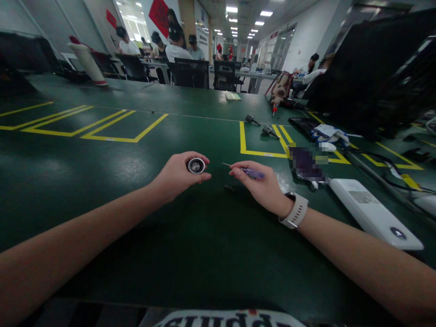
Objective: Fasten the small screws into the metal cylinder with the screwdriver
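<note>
My left hand (180, 175) is closed around a round, cup-like metal part (196, 166), its open end with a pale rim and dark inside turned up toward me. To the right, my right hand (264, 184) grips a small screwdriver (252, 173) by its clear purple handle. The thin shaft points left at the metal part, with a gap between them. Several tiny dark pieces (229, 188) lie on the green table (190, 268) just below the screwdriver tip; their kind is too small to make out.
Two dark metal parts with thin stems (269, 131) lie by the yellow tape marks (264, 154). On the right are a white power bank (371, 211), a pixelated dark object (306, 163), cables and a blue-white cloth (329, 135). A black bulky object (374, 77) stands behind them. People sit farther back.
</note>
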Demonstrator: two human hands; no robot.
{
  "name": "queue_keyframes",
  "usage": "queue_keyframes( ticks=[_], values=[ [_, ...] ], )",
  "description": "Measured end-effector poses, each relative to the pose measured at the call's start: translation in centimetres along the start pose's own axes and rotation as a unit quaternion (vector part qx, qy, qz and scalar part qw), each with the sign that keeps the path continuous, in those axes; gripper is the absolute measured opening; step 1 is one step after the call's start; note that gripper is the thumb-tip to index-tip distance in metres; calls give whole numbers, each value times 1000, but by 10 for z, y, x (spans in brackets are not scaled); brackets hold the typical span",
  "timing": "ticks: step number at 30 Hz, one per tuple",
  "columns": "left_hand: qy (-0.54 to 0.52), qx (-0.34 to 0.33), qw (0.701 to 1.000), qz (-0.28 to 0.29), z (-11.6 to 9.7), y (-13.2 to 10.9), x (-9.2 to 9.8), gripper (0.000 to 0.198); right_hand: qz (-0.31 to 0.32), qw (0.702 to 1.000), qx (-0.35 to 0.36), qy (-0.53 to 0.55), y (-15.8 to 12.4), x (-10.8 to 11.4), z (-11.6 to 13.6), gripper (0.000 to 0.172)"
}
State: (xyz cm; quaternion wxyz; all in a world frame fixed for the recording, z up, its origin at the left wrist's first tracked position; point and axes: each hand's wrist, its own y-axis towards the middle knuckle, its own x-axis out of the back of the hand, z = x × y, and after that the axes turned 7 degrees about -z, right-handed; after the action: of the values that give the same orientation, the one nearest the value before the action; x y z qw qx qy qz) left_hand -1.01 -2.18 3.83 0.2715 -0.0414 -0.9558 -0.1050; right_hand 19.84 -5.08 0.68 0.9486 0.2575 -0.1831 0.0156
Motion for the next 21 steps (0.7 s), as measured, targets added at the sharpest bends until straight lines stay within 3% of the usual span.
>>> queue_keyframes(
  ticks=[3, 6, 9, 21],
  values=[
    [-69, 58, 996, 17, -6, -3, 0, 40, -59, 987, -103, 108, 0, -3, -3, 32],
    [-184, 136, 973, 37, -10, -5, -1, 38, -104, 979, -116, 133, -1, -5, -8, 36],
    [-253, 166, 952, 35, -10, -5, -2, 36, -129, 977, -111, 128, -1, -5, -10, 35],
    [-301, 168, 938, 33, -8, -5, -3, 34, -82, 990, -116, 24, -1, -2, 3, 33]
  ],
)
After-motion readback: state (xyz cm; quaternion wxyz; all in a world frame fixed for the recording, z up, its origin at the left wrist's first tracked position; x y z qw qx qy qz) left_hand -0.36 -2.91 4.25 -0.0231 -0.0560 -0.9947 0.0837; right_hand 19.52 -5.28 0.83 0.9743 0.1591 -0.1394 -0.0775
